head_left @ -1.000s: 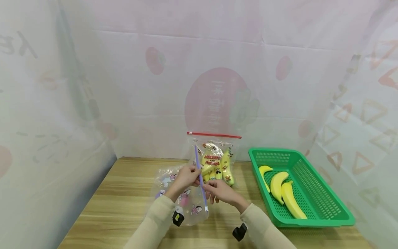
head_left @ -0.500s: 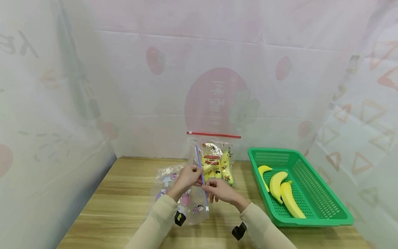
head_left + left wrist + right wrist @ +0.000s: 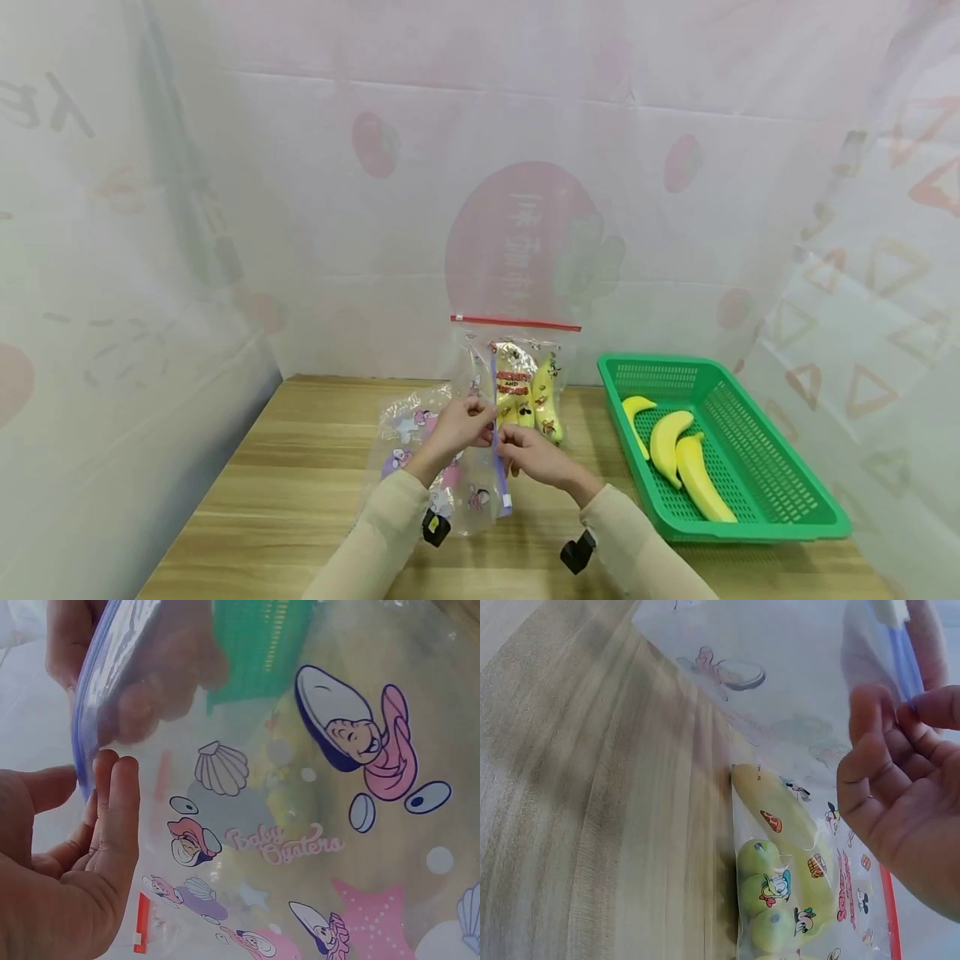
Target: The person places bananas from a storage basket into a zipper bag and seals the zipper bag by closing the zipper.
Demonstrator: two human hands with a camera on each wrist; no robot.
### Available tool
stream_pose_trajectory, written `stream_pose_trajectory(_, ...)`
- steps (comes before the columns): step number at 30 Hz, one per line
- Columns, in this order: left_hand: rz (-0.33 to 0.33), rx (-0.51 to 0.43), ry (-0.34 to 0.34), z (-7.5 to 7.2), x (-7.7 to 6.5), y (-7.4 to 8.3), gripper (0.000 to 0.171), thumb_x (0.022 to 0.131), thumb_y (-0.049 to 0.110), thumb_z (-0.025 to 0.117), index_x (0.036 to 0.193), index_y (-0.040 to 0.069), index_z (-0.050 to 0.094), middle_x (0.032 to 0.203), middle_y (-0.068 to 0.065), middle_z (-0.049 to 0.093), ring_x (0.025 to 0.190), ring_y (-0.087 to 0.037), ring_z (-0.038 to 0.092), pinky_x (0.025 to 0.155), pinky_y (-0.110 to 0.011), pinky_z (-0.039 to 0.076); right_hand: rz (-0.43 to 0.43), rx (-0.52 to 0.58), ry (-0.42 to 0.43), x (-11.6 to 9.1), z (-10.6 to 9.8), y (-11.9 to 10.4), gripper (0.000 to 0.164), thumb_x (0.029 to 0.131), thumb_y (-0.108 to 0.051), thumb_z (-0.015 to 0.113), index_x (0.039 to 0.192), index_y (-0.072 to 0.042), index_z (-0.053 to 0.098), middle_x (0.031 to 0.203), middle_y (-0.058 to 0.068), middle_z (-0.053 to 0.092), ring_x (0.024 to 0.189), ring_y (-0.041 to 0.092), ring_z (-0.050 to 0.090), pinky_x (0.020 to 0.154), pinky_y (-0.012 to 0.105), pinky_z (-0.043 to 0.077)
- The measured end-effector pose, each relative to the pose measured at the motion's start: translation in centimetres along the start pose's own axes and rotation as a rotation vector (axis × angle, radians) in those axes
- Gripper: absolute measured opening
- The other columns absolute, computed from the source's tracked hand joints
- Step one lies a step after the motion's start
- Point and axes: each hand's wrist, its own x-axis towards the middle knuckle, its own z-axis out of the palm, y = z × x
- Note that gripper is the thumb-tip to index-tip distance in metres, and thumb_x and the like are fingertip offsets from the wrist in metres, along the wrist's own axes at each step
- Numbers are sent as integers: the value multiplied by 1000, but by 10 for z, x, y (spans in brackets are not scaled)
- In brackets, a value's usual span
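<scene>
Clear plastic, printed with pink and purple cartoon figures, makes up the purple-zip bag (image 3: 453, 473) at your hands. Its fine outline is hard to make out where film overlaps film, and your left forearm hides part of it. From your left hand (image 3: 460, 425) the bag spreads toward 8 o'clock; from your right hand (image 3: 531, 455) it lies toward 9 o'clock. Your left thumb and fingers pinch the purple strip (image 3: 503, 487), and your right thumb and forefinger pinch it just beside them, toward 4 o'clock. In the head view your fingertips partly cover the strip; in the left wrist view your right hand shows only dimly through the film, and the strip is cut off at 12 o'clock.

At 1 o'clock from your hands, behind them, is a red-zip bag (image 3: 553, 343) with yellow bananas (image 3: 546, 396) inside. The right wrist view adds round green pieces (image 3: 771, 930); lettering, prints and the frame edge leave the contents hard to count. The clear film covers this bag's left side.

At 3 o'clock from your right hand, well apart, a green basket (image 3: 757, 530) holds three bananas (image 3: 670, 450). All this is on a wooden table (image 3: 270, 475); your sleeves run out of frame at 6 o'clock.
</scene>
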Motion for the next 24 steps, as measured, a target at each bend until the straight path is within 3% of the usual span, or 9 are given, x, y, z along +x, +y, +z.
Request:
stream_pose_trajectory(3, 9, -12, -11, -1, 2, -2, 23, 93, 19, 61, 99, -3, 61, 82, -11, 63, 68, -16, 63, 65, -31, 57, -31, -19, 28, -1, 0, -3, 17, 100, -6, 40, 87, 2, 48, 70, 10, 47, 60, 22, 45, 53, 27, 42)
stream_pose_trajectory(6, 6, -24, -16, -1, 3, -3, 21, 94, 18, 60, 100, -2, 60, 84, -11, 64, 69, -16, 64, 67, -32, 57, -62, -14, 49, -5, -1, -12, 17, 99, 0, 38, 86, 7, 47, 69, 20, 46, 57, 21, 44, 51, 26, 41)
stream_pose_trajectory(10, 1, -14, 35, -2, 4, -3, 13, 92, 10, 57, 96, -2, 59, 79, -10, 64, 66, -17, 63, 68, -36, 57, -54, -21, 81, -9, -1, -24, 14, 96, 5, 40, 85, 10, 47, 70, 28, 46, 54, 18, 46, 49, 24, 42)
stream_pose_trajectory(16, -7, 36, 143, -2, 6, -2, 6, 85, 6, 53, 80, 4, 51, 63, -5, 58, 55, -14, 57, 57, -30, 55, 62, -8, 232, -3, -3, -8, 18, 92, 2, 42, 77, 7, 50, 53, 14, 50, 42, 15, 47, 42, 23, 37)
stream_pose_trajectory(19, -13, 24, 150, -2, 7, -3, 15, 89, 10, 53, 75, 7, 46, 61, -5, 56, 51, -13, 53, 53, -27, 53, 114, -21, 285, -1, -4, -1, 21, 91, -2, 42, 71, 2, 50, 50, 6, 49, 39, 13, 46, 40, 24, 35)
stream_pose_trajectory(24, 17, 8, 152, -2, 10, -6, 24, 95, 14, 51, 73, 7, 45, 62, -5, 54, 49, -12, 51, 51, -27, 52, 162, -77, 304, 0, -4, 5, 28, 93, -9, 42, 67, -4, 49, 48, 5, 50, 39, 18, 49, 39, 25, 35)
